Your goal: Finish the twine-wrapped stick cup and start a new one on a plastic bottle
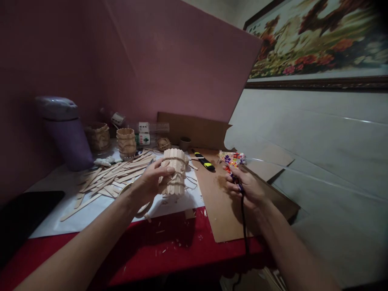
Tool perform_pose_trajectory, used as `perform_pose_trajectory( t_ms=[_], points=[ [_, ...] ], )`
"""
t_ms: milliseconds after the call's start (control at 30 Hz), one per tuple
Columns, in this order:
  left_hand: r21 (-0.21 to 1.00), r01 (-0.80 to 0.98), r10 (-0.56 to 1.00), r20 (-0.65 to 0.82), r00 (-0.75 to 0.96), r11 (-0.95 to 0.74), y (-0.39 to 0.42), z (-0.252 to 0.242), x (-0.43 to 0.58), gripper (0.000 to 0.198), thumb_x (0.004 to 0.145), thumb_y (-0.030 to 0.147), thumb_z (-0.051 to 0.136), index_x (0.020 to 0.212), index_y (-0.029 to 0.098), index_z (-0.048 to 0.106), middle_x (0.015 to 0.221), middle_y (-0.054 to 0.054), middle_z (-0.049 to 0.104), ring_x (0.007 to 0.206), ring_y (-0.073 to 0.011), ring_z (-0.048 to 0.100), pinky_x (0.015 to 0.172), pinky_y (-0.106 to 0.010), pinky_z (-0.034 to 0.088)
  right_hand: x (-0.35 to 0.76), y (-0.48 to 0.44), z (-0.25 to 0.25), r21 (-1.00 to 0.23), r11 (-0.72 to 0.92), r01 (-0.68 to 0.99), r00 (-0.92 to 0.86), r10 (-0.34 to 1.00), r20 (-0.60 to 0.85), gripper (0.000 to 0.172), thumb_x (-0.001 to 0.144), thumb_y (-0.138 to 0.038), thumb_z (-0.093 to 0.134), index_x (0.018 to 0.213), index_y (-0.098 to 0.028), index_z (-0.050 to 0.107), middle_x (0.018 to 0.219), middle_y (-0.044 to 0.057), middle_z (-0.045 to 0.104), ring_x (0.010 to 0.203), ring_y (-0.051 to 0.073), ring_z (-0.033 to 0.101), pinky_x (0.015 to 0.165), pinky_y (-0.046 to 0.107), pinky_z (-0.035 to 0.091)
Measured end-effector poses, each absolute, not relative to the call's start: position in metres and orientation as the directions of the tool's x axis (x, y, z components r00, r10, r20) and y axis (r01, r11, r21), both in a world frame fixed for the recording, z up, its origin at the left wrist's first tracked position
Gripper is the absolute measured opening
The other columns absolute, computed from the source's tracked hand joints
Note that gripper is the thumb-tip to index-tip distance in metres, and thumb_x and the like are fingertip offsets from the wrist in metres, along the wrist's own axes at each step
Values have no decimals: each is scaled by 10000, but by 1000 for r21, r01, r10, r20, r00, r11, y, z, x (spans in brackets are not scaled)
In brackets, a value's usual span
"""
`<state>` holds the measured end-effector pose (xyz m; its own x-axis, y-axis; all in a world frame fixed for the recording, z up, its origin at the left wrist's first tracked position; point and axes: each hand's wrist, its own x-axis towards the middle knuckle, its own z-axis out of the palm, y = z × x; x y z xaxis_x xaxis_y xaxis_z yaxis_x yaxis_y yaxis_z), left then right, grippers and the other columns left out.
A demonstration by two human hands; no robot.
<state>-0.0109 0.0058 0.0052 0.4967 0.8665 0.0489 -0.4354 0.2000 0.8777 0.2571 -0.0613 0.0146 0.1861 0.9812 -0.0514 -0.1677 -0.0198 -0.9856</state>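
Observation:
My left hand [151,180] is closed around a small cup of craft sticks [174,173], raised over the table. Twine is wound around the cup near its top and again lower down. Over on the right, my right hand [244,184] grips the handle of a flower-patterned glue gun [232,157]. Its black cord [244,226] hangs down past the table's front edge. Loose craft sticks [112,178] lie in a heap to the left of my left hand. Partly hidden behind my left wrist is a round roll of tape [145,210].
Two finished stick cups, one a twine-bound cup [125,143], stand at the back left beside a purple tumbler [68,133]. A black and yellow utility knife [203,160] rests on brown cardboard [221,218]. Behind are a twine ball [164,144] and clear bottles [154,127].

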Motion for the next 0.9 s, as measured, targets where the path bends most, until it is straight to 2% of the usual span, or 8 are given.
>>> perform_pose_trajectory(
  t_ms=[100,200,267,433,600,667,800,900],
  points=[
    [880,-454,888,91,450,140,11,10,-17,461,658,242,806,1082,189,634,923,-23,666,780,-142,642,691,-234,544,286,-42,-9,-971,-78,225,340,941,3,366,820,-536,632,773,-222,449,631,-67,459,439,60,319,411,188,235],
    [884,-454,907,96,409,112,11,14,-20,468,644,246,820,1071,193,637,915,-16,658,762,-138,632,676,-238,549,301,-35,-24,-703,-168,691,383,910,159,241,888,-431,551,809,-204,538,747,45,615,639,160,551,569,260,385],
    [889,-443,915,77,395,116,11,17,-21,495,624,246,828,1073,194,626,888,-11,647,732,-142,620,653,-262,559,302,-36,-28,-565,-228,793,382,909,169,193,872,-362,579,923,-180,612,942,126,692,850,248,634,696,310,417],
    [888,-450,915,99,390,96,10,19,-21,504,597,256,826,1049,170,621,834,-17,634,687,-143,595,625,-278,548,295,-34,-32,-220,-347,912,384,911,152,403,979,-387,467,1303,-162,551,1269,192,654,1147,315,627,846,358,418],
    [899,-425,891,105,441,104,7,20,-20,562,573,273,824,1085,160,622,897,-58,669,748,-193,638,638,-309,552,271,-37,-22,15,-348,937,336,913,230,353,964,-352,529,1158,-71,619,1181,264,651,1101,378,621,851,435,431],
    [905,-410,885,98,456,111,5,20,-20,579,582,275,820,1113,169,613,880,-50,667,720,-187,634,624,-313,553,249,-45,-8,-11,-205,979,194,904,380,236,943,-269,552,1068,-92,644,1114,246,665,1068,367,613,866,459,431],
    [917,-388,881,101,462,98,6,16,-16,559,603,269,822,1113,170,615,868,-45,673,712,-176,632,627,-304,558,194,-67,21,-354,459,815,-145,753,641,150,990,-277,503,1025,-203,629,1059,97,684,980,222,635,812,340,479],
    [909,-409,870,140,472,76,9,9,-13,567,627,278,830,1138,159,614,936,-74,698,765,-186,650,669,-304,567,165,-72,30,-329,578,747,-186,656,731,81,946,-245,588,1003,-198,618,1001,70,679,955,216,621,835,343,468]
  ],
)
